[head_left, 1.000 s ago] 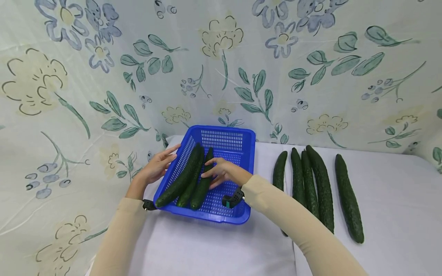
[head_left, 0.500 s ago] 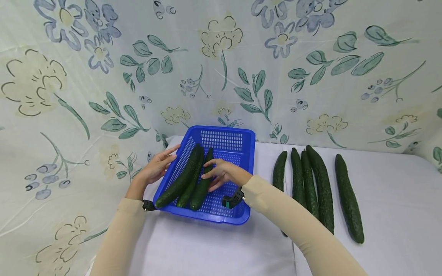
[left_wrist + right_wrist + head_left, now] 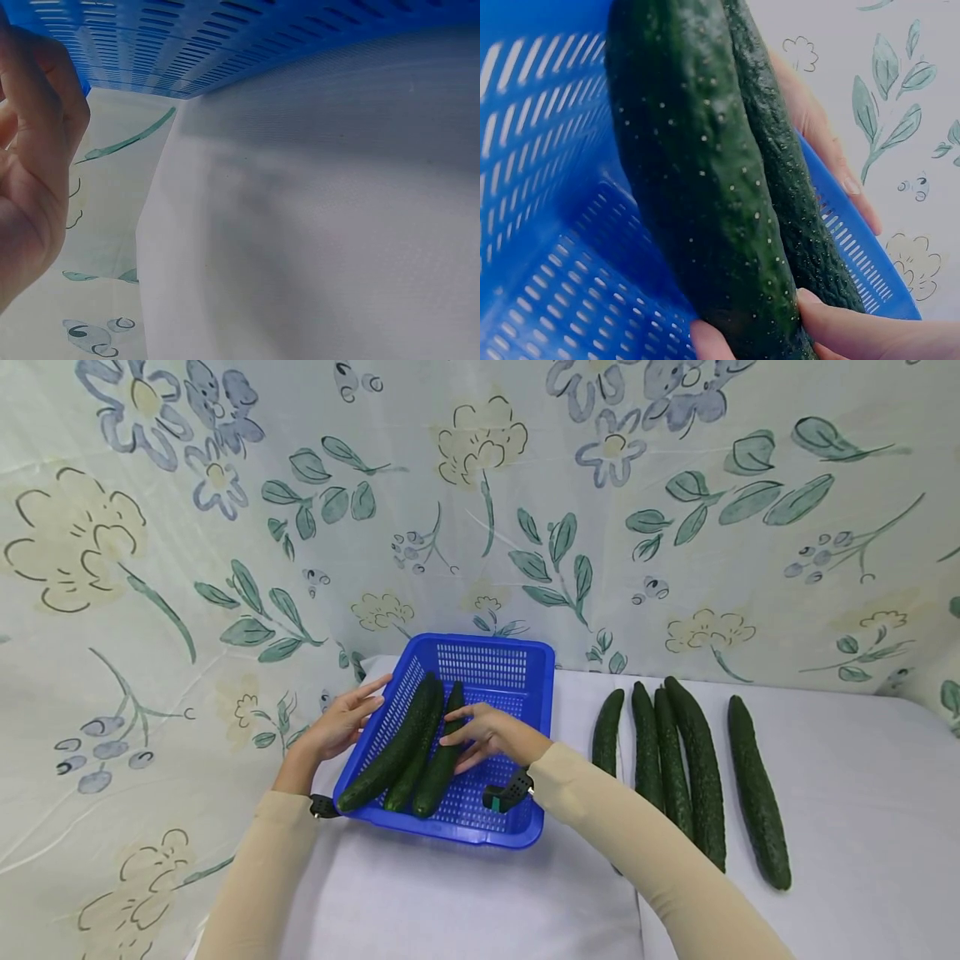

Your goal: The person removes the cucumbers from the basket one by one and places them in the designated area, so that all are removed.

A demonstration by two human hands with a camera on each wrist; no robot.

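Inside the blue plastic basket [image 3: 491, 642], three dark green cucumbers lie side by side along its left part. My right hand [image 3: 491, 735] reaches in from the right and grips the rightmost cucumber [image 3: 433, 781], thumb on one side and fingers on the other. Close up in the right wrist view, that cucumber [image 3: 694, 172] shows its bumpy skin, with the neighbouring cucumber [image 3: 791, 176] behind it. My left hand [image 3: 343, 722] is at the basket's left side, fingers loosely extended along the rim. In the left wrist view, the left hand [image 3: 37, 142] is beside the slotted basket wall [image 3: 172, 45].
Right of the basket, several more cucumbers lie on the white-covered table [image 3: 862, 793]. One cucumber [image 3: 757, 797] lies apart at the far right, and my right sleeve [image 3: 637, 835] partly covers some others. A floral cloth [image 3: 465, 527] hangs behind the table.
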